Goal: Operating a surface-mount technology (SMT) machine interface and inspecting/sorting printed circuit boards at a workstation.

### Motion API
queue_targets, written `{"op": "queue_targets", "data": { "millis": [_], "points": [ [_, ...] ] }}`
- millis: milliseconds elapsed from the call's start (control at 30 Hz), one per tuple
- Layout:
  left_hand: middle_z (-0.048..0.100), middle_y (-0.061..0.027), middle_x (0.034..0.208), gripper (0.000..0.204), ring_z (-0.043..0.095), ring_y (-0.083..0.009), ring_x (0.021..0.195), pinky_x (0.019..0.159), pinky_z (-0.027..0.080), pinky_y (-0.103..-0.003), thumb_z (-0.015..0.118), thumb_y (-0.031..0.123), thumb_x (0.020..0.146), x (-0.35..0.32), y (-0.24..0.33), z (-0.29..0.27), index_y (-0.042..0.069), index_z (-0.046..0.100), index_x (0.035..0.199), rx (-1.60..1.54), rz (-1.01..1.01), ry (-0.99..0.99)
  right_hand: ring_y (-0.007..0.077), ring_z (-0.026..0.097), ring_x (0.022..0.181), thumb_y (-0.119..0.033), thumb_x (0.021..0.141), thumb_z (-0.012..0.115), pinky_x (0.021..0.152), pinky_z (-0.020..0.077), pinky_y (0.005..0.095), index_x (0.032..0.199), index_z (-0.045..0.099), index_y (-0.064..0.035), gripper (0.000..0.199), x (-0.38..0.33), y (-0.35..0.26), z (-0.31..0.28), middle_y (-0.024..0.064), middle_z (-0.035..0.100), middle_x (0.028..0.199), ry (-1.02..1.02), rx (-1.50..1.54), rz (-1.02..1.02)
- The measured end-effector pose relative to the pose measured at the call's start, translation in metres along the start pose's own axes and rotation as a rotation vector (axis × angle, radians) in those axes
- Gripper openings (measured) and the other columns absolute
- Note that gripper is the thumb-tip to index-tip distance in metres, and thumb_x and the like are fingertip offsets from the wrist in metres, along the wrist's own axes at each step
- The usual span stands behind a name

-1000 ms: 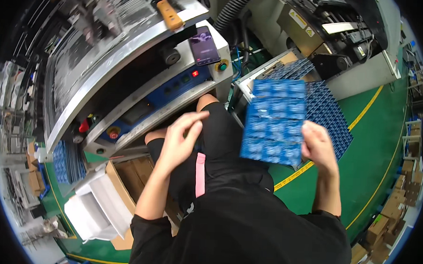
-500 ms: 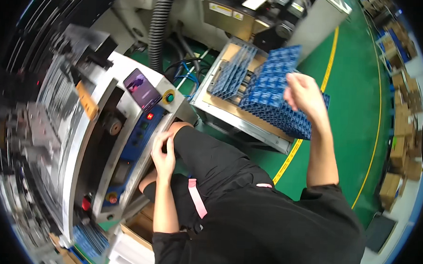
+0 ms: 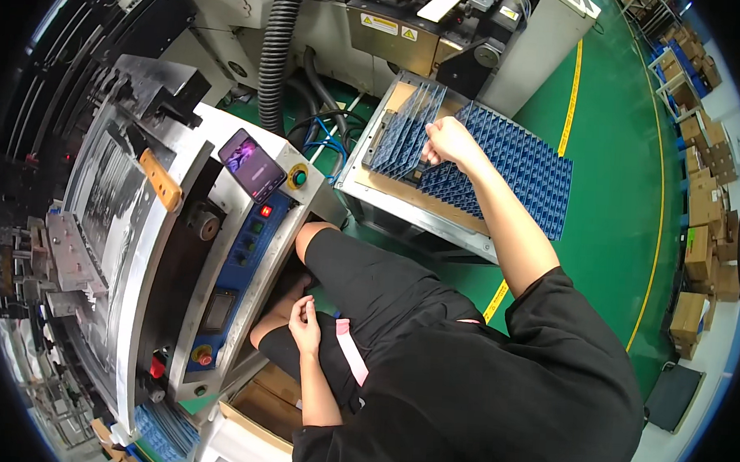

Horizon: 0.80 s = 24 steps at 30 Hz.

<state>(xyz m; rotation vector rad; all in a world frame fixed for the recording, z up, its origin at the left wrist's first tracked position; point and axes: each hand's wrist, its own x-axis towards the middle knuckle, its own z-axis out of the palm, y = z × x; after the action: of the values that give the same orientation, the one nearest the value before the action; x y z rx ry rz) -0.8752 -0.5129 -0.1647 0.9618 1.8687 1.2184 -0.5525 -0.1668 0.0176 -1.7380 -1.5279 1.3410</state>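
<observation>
Blue plastic trays (image 3: 505, 167) fill the upper middle of the head view — thin moulded sheets with rows of small pockets, lying in a stack on a metal-edged table (image 3: 404, 206) beside a large machine. More of the same trays (image 3: 403, 133) stand on edge at the table's far side, leaning in a loose fan.

We judge the main risk to be here: the flat stack juts past the table's right edge over the green floor (image 3: 613, 151), so a careless push could tip or slide it off. The upright trays look lightly propped, and a knock from the wrist could topple them like cards.

Our right hand (image 3: 446, 141) is stretched forward to the table, curled into a near fist just where the standing trays meet the flat stack. It touches the trays, with the fingers closed on the top edge of one as far as we can tell — the grip itself is hidden under the knuckles.

Our left hand (image 3: 307, 317) rests low on the lap, against black clothing, fingers loosely bent and holding nothing. It sits near the machine's blue control panel (image 3: 245, 259), where a phone (image 3: 252, 165) lies on the housing above.
</observation>
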Motion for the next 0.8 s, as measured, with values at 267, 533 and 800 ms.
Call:
{"op": "queue_targets", "data": {
  "millis": [267, 533, 800],
  "points": [
    [0.066, -0.0011, 0.089, 0.018, 0.057, -0.0053, 0.077, 0.07, 0.047, -0.02, 0.06, 0.014, 0.098, -0.003, -0.011, -0.005, 0.001, 0.067, 0.109, -0.031, 0.003, 0.004, 0.0152, 0.062, 0.05, -0.019, 0.102, 0.043, 0.05, 0.0536, 0.0281, 0.078, 0.061, 0.0072, 0.04, 0.004, 0.007, -0.009, 0.0124, 0.068, 0.069, -0.007, -0.059, 0.01],
    [0.066, -0.0006, 0.089, 0.019, 0.058, -0.0054, 0.077, 0.07, 0.047, -0.02, 0.06, 0.015, 0.098, 0.0, -0.012, -0.003, 0.001, 0.066, 0.11, 0.0, 0.006, -0.002, 0.0154, 0.062, 0.051, -0.019, 0.102, 0.043, 0.051, 0.0541, 0.0287, 0.082, 0.06, 0.0093, 0.039, 0.013, 0.006, -0.008, 0.0133, 0.068, 0.07, -0.01, -0.103, 0.041],
    [0.068, -0.005, 0.094, 0.019, 0.061, -0.0102, 0.087, 0.08, 0.049, -0.024, 0.061, 0.015, 0.098, 0.001, -0.017, -0.002, 0.0, 0.066, 0.107, -0.049, 0.031, -0.008, 0.0176, 0.062, 0.049, -0.017, 0.102, 0.044, 0.049, 0.0532, 0.0309, 0.079, 0.061, 0.0074, 0.038, 0.006, 0.001, 0.001, 0.0142, 0.068, 0.067, -0.021, -0.088, 0.036]
  ]
}}
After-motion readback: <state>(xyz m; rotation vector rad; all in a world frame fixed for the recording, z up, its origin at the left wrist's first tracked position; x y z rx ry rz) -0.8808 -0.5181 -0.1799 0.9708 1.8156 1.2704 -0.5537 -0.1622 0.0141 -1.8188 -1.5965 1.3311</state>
